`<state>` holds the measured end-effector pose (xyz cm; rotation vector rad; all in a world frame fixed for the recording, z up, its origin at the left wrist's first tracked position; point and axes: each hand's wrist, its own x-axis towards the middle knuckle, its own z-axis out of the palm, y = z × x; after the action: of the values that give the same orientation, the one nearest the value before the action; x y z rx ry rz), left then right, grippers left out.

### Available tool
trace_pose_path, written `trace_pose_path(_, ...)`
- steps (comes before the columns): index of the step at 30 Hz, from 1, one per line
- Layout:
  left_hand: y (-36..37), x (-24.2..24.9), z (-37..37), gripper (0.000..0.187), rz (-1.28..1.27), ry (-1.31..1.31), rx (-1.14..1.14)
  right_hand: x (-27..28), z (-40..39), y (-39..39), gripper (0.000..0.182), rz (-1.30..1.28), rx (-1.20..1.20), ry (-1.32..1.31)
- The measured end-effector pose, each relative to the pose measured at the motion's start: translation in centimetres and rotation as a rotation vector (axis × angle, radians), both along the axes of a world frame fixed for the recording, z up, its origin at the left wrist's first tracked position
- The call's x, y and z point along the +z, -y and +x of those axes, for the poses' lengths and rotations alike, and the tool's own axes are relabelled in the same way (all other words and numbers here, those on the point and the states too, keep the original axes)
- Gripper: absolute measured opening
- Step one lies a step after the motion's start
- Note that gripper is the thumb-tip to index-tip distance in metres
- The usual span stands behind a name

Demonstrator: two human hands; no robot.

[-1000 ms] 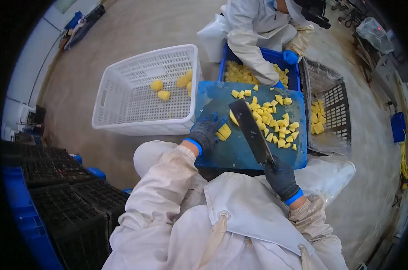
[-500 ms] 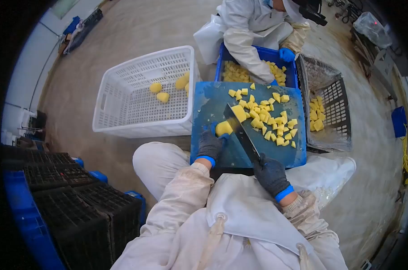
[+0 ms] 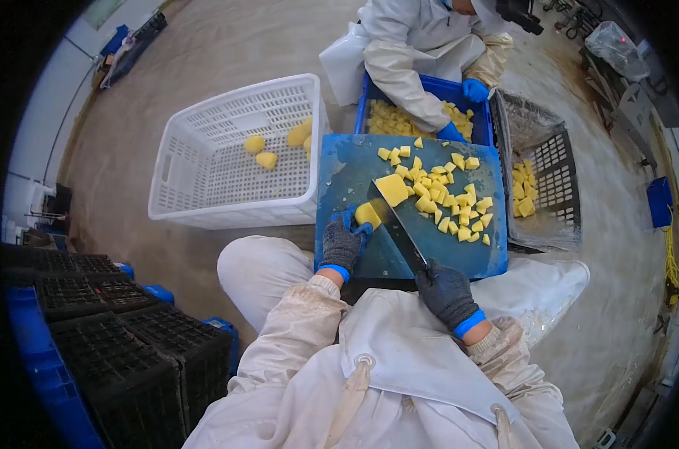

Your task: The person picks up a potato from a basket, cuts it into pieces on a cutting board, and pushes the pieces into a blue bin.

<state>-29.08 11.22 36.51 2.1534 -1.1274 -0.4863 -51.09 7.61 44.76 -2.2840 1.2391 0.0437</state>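
Note:
A blue cutting board lies in front of me with many yellow cubes on its right half. My left hand, in a dark glove, grips a yellow potato piece on the board's left side. In my right hand, also gloved, is the handle of a knife, whose blade points up and left. A large cut slab lies against the blade on the far side from the held piece.
Left of the board stands a white crate with several whole potatoes. Beyond the board, a co-worker reaches into a blue crate of cut pieces. A dark mesh crate is at right, black crates at lower left.
The slab at the blade has shifted slightly left and lies flatter, cut face up. My left hand and the held piece have moved a little left. The co-worker's arm has moved slightly.

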Motion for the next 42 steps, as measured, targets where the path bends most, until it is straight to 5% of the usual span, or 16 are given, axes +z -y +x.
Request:
trace_pose_path(18,0.0,-0.3,0.2,0.044,-0.009,-0.036,-0.031,-0.3,0.6,-1.2,0.030,-0.087,0.124,0.004)
trace_pose_path(26,0.1,-0.5,0.6,0.051,0.055,-0.042,-0.052,0.5,1.5,-0.3,0.028,0.109,0.103,-0.105)
trace_pose_path(32,0.1,-0.2,0.3,0.049,0.044,0.012,-0.040,-3.4,1.8,0.2,0.036,0.069,0.071,-0.018)
trace_pose_path(42,-0.4,-1.0,0.6,0.047,0.011,0.005,-0.089,1.3,1.8,-1.5,0.037,0.058,0.058,-0.032)
